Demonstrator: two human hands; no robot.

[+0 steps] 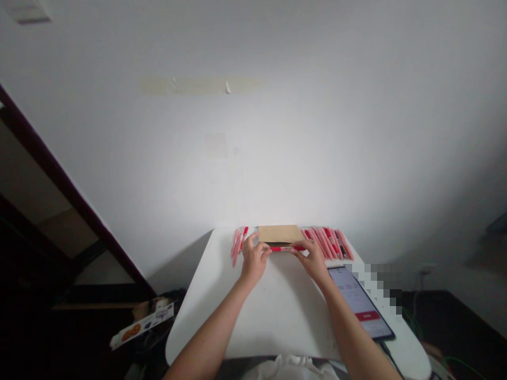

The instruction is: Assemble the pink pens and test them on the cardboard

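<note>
Both my hands hold one red pen [285,248] level in front of a small brown cardboard box [280,233] at the far edge of the white table [273,311]. My left hand [253,261] pinches the pen's left end. Its right end is pinched by my right hand [312,259]. A few red pens [238,243] lie to the left of the box, close to my left hand. Several more red pens [330,243] lie in a row to the right of the box, beside my right hand.
A phone [361,302] with a lit screen lies on the table's right side, near my right forearm. The white wall rises just behind the table. A printed carton [140,326] lies on the dark floor to the left. Cables [412,319] trail on the right.
</note>
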